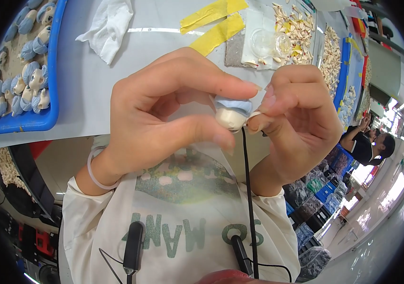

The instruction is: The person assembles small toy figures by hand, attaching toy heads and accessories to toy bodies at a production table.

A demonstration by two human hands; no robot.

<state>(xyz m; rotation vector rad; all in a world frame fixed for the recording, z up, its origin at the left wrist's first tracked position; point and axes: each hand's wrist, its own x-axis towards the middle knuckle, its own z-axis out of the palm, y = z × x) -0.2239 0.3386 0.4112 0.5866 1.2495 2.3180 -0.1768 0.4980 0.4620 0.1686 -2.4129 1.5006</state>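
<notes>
Between the thumb and fingers of my left hand (159,109) is a small doll head (231,116), cream below with light blue hair on top. My right hand (301,109) is close beside it, thumb and forefinger pinching a small cream piece (254,115) at the head's right side. Whether that piece touches the head I cannot tell. Both hands are raised over the table's near edge, in front of my chest.
A blue tray (52,71) of similar blue-haired heads stands at the left. Behind my hands lie a white tissue (109,28), yellow tape strips (218,33), a clear round container (263,43) and many small cream pieces (301,42). A black cable (248,189) hangs before me. Another person (370,144) sits far right.
</notes>
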